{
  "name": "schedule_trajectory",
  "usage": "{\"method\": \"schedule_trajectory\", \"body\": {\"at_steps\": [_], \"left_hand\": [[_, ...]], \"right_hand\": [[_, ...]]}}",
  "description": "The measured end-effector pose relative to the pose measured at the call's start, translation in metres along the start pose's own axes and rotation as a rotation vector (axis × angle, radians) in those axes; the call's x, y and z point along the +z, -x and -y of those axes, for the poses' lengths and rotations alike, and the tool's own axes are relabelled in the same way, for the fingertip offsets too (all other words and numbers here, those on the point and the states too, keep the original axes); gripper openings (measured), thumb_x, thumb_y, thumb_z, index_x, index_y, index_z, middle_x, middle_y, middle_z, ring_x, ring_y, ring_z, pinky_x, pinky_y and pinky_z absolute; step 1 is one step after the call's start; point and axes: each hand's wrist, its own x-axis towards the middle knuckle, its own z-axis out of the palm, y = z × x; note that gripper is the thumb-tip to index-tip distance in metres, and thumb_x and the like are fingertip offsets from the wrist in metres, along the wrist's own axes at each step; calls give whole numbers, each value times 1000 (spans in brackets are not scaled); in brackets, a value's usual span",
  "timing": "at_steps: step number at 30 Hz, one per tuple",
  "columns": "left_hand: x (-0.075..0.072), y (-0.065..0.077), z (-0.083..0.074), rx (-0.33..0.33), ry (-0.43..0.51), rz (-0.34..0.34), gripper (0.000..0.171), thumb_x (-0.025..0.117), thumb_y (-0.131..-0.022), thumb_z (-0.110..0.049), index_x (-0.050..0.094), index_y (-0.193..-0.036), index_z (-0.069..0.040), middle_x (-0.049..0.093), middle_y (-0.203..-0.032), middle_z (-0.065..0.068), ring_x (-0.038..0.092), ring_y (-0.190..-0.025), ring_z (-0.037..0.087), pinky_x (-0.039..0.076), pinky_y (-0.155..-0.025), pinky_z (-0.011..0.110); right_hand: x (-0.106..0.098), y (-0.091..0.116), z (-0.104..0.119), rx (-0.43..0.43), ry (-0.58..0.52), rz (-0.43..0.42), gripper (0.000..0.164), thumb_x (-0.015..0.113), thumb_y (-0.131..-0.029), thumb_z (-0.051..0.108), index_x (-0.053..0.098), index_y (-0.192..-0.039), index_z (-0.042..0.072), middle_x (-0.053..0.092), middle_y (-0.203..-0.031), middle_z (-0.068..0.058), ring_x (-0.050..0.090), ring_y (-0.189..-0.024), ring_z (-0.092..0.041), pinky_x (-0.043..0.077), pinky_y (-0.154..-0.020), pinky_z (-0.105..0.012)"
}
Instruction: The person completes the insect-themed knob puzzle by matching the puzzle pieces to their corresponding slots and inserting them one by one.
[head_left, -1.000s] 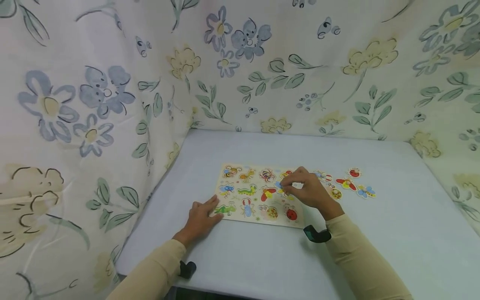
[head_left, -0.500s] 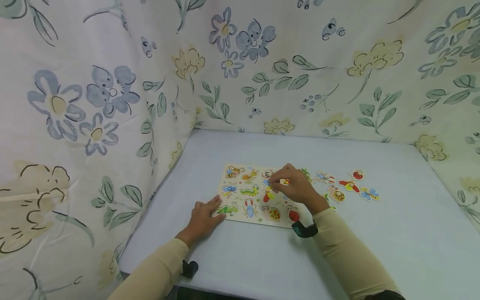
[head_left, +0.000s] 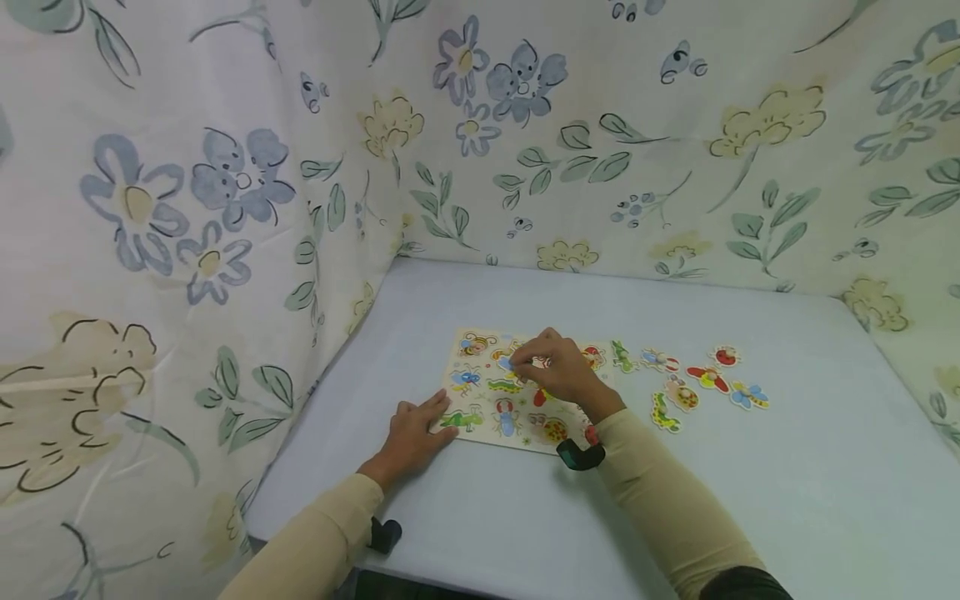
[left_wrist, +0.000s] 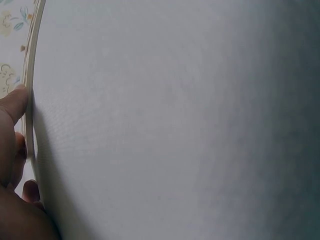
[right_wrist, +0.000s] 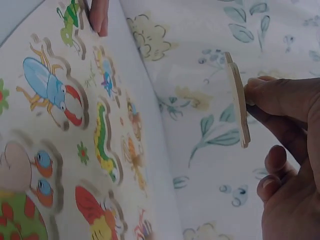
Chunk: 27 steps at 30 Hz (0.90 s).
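Near its lower left corner, the wooden insect puzzle board (head_left: 480,433) is touched by my left hand (head_left: 411,435), with thumb and forefinger spread along its edges. In the left wrist view, fingers (left_wrist: 18,104) lie against the board's rim. Above the board's upper middle, my right hand (head_left: 562,371) pinches a thin wooden puzzle piece (right_wrist: 237,100) between thumb and forefinger. The right wrist view has it edge-on and apart from the board; a bit of blue shows in the head view. Part of the board is hidden under the right hand. Its printed recesses include a blue beetle (right_wrist: 42,80) and a caterpillar (right_wrist: 104,142).
Several loose insect pieces lie right of the board, among them a ladybird (head_left: 726,357), a red-winged bug (head_left: 707,379), a blue-winged bee (head_left: 748,395) and a green caterpillar (head_left: 663,413). Floral curtains (head_left: 570,183) border the white table (head_left: 750,492) at the back and sides.
My right hand has moved left across the board, carrying the pinched puzzle piece. The left hand stays at the board's corner. The head view has shifted slightly.
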Motion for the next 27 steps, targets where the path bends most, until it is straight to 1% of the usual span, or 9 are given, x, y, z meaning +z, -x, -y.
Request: {"method": "schedule_trajectory", "body": {"at_steps": [6,10,16,18,23,27], "left_hand": [[0,-1,2,-1,-9,5,62,69,-89,-40,48,-142,-14,35,-150,-13,32,-84,17,27,-69,35],[2,-1,4,-2,-19,12,62,68,-89,-41,48,-142,-15,34,-151,-14,31,-83,17,27,-69,35],[1,0,1,13,-16,16,62,68,-89,-41,48,-142,-14,35,-151,-12,32,-83,18,27,-69,35],[0,1,0,12,-10,18,62,67,-89,-41,48,-142,-13,35,-151,-11,32,-83,17,27,-70,35],[-2,1,1,32,-1,6,61,68,-89,-39,49,-141,-12,36,-151,-9,31,-82,17,27,-70,35],[-2,1,3,54,-8,1,61,67,-90,-39,50,-141,-11,36,-151,-7,31,-81,17,26,-70,35]], "right_hand": [[20,-11,-3,51,-45,25,6,74,-86,11,78,-90,14,71,-93,10,49,-80,-32,41,-71,-51],[32,-16,-6,69,-37,32,6,75,-86,13,78,-90,15,70,-92,11,51,-80,-30,42,-70,-46],[45,-21,-9,31,-37,36,7,75,-86,11,78,-91,13,72,-95,8,50,-80,-23,42,-70,-40],[49,-23,-10,35,-30,38,7,75,-85,11,78,-91,12,71,-95,8,50,-79,-22,41,-69,-39],[62,-32,-11,100,-10,50,8,74,-86,14,78,-92,11,72,-95,8,52,-81,-23,41,-70,-36],[75,-39,-12,148,10,63,7,74,-86,15,79,-90,13,72,-94,8,54,-82,-23,42,-74,-36]]}}
